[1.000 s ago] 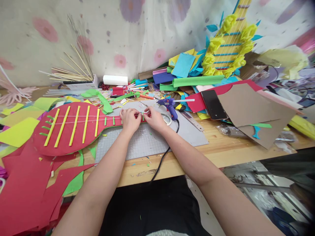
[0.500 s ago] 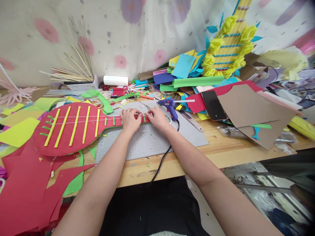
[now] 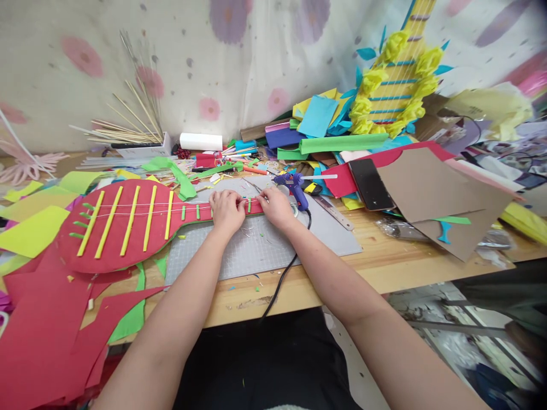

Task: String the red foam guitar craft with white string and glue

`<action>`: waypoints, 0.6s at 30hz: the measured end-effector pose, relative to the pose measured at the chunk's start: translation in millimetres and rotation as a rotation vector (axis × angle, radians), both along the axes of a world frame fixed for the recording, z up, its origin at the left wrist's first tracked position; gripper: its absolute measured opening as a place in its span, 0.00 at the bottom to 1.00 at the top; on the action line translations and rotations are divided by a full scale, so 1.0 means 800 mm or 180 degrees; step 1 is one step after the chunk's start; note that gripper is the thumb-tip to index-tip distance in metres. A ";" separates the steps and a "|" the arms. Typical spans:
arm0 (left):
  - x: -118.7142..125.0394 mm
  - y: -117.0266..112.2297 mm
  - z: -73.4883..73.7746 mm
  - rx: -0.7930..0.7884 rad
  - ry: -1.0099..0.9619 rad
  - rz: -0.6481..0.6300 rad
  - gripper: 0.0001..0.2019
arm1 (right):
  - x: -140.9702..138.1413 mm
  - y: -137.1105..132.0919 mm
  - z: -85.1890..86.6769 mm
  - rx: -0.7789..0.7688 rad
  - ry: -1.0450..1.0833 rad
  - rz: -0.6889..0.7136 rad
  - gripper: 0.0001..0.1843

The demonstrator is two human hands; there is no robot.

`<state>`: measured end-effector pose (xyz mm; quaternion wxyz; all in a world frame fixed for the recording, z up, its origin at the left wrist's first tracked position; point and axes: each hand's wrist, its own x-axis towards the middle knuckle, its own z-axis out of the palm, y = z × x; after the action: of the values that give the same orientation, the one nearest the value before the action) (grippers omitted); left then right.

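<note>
A red paper instrument (image 3: 115,228) shaped like a lute lies on its back, with yellow bars across its body and green strips along its neck. White strings (image 3: 128,212) run over the bars toward the neck. My left hand (image 3: 228,212) rests on the neck with curled fingers, pressing the strings against it. Farther along the neck, my right hand (image 3: 276,206) has its thumb and fingertips pinched together at the strings' end; the tips are partly hidden. Beneath both hands is a grey cutting mat (image 3: 265,250).
A purple glue gun (image 3: 294,187) with a black cord (image 3: 282,282) sits just right of my right hand. Near it are a metal ruler (image 3: 335,213) and a phone (image 3: 371,183). Red paper scraps (image 3: 38,330) spread at left; a yellow flowered instrument (image 3: 393,85) stands behind.
My right hand has shifted slightly right along the neck, widening the gap between the hands. My left hand stays nearly in place.
</note>
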<state>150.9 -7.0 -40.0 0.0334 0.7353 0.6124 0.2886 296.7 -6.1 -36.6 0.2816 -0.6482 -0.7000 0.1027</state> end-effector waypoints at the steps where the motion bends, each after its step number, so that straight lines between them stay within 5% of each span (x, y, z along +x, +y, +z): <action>1: -0.001 0.000 0.001 0.0037 -0.0008 -0.0001 0.05 | 0.000 0.000 -0.001 0.0037 0.0016 0.0036 0.11; 9: -0.009 0.002 0.010 0.0105 -0.0215 -0.0140 0.05 | -0.007 -0.001 -0.004 0.0129 0.0700 0.0366 0.17; 18: -0.004 0.002 0.006 -0.0108 -0.0783 -0.0157 0.08 | -0.016 0.003 -0.014 -0.0239 0.2414 0.0724 0.20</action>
<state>147.3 -5.2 -35.1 0.1279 0.7085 0.5901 0.3653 283.7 -3.4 -47.8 0.4830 -0.4925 -0.6094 0.3908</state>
